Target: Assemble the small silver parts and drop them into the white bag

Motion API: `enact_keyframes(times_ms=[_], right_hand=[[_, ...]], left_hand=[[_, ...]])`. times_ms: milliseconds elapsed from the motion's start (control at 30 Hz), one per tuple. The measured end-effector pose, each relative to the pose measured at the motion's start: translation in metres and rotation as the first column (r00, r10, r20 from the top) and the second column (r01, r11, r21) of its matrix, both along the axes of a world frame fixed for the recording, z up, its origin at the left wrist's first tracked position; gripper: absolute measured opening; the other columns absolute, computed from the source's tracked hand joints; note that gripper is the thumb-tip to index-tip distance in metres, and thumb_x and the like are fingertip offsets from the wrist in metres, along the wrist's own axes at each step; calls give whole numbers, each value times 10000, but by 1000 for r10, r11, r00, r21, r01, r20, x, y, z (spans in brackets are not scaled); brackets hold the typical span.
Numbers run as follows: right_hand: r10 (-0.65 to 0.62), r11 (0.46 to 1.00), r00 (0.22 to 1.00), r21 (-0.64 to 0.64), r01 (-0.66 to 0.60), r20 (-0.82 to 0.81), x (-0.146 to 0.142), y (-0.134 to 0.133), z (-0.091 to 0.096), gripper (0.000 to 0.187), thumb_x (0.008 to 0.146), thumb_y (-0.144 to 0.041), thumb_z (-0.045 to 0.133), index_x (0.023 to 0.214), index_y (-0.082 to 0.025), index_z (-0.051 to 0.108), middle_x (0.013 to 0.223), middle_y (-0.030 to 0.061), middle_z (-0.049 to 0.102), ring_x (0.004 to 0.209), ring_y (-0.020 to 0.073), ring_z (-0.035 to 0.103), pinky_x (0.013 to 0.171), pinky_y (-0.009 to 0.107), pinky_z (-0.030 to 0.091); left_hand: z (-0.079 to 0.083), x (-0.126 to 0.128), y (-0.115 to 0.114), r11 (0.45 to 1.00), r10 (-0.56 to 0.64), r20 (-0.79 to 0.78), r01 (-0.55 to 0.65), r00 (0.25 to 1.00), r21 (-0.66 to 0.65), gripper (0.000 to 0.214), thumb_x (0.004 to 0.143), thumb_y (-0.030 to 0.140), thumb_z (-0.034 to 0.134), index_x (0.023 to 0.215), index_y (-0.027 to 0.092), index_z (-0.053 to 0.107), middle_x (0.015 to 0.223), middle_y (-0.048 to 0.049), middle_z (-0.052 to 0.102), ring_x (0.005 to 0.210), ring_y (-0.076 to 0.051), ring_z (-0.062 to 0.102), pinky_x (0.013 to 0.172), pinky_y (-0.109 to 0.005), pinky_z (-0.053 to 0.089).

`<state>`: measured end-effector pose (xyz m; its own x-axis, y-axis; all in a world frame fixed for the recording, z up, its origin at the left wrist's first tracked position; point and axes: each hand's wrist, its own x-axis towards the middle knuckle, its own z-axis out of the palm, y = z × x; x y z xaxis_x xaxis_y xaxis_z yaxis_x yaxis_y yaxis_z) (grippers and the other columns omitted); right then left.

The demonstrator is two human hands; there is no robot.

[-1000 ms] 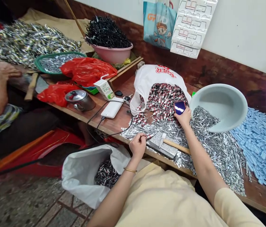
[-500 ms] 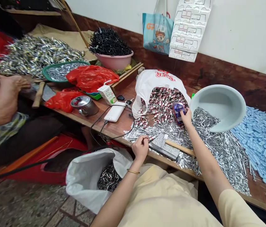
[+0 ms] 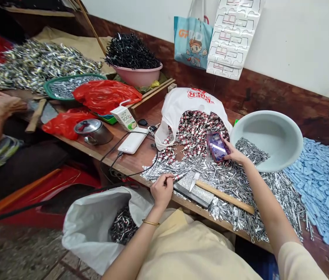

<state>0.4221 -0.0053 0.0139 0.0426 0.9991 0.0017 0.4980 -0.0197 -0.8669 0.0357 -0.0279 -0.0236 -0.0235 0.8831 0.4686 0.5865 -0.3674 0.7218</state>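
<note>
My left hand (image 3: 162, 191) is closed at the table's front edge, pinching a small red-and-silver cylindrical piece (image 3: 178, 177) between thumb and fingers. My right hand (image 3: 236, 153) is wrapped around the edge of a smartphone (image 3: 219, 147) with a lit screen, tilted over the pile. A hammer (image 3: 222, 194) with a wooden handle lies between my hands, its head on a grey block (image 3: 201, 189). Many similar red-and-silver pieces (image 3: 195, 130) spill from a white plastic bag (image 3: 195, 99) behind the phone.
Loose metal parts (image 3: 275, 202) cover the bench, with a grey basin (image 3: 287, 136) and blue plastic pieces (image 3: 324, 194) to the right. A power bank (image 3: 133, 140), metal cup (image 3: 94, 132) and drink carton (image 3: 124, 118) stand left. Below hangs an open white sack (image 3: 85, 217). Another person's hands (image 3: 0, 107) are far left.
My right hand has lifted and tilted the phone, turning its screen. The hammer handle shows more fully. My left hand keeps its piece, and the view has shifted slightly.
</note>
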Motion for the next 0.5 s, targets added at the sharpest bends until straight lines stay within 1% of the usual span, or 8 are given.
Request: enact_keyframes(times_ms=[67, 100, 167, 300, 433, 500], right_hand=[[60, 995, 982, -64, -73, -181, 1, -1, 2, 1018, 654, -87, 617, 1592, -286, 274, 1601, 54, 396, 1360, 232, 502, 1135, 426, 436], [66, 993, 963, -81, -90, -263, 1, -2, 3, 1016, 655, -82, 605, 1593, -290, 274, 1611, 44, 384, 1390, 233, 476, 1160, 426, 409], [45, 993, 935, -91, -82, -353, 1, -4, 4, 982, 667, -88, 599, 1582, -295, 309, 1606, 31, 399, 1410, 238, 458, 1182, 429, 384], [0, 994, 918, -97, -42, -396, -2, -4, 3, 903, 713, -144, 647, 1557, -307, 369, 1581, 31, 441, 1382, 252, 487, 1171, 439, 399], [-33, 996, 921, -90, -3, -389, -4, -1, 0, 930, 688, -153, 687, 1554, -290, 376, 1526, 59, 507, 1341, 262, 516, 1133, 448, 443], [-39, 996, 921, -90, 4, -388, -4, -1, -1, 922, 697, -174, 700, 1554, -288, 378, 1505, 63, 529, 1328, 263, 526, 1124, 451, 452]], left_hand=[[0, 1, 0, 1000, 2, -7, -2, 1000, 4, 211, 832, 161, 514, 756, 193, 708, 734, -7, 733, 622, -136, 632, 636, -229, 452], [0, 1, 0, 1000, 2, -11, -2, 1000, 4, 212, 832, 161, 513, 758, 193, 709, 736, -8, 733, 622, -137, 631, 639, -231, 452], [1, 1, 0, 1000, 1, -19, -1, 1000, 3, 215, 832, 161, 511, 761, 193, 712, 732, -10, 730, 616, -138, 624, 644, -235, 453], [1, 1, 0, 1000, 2, -25, -3, 1000, -2, 219, 833, 157, 510, 760, 195, 713, 722, -8, 724, 602, -136, 614, 639, -236, 450], [0, 1, -1, 1000, -3, -21, 3, 1000, -9, 218, 837, 156, 510, 765, 197, 711, 726, -10, 724, 618, -139, 622, 647, -236, 456], [-1, 1, -1, 1000, -11, -13, 11, 1000, -12, 220, 838, 154, 507, 765, 197, 710, 722, -9, 721, 629, -140, 630, 654, -235, 460]])
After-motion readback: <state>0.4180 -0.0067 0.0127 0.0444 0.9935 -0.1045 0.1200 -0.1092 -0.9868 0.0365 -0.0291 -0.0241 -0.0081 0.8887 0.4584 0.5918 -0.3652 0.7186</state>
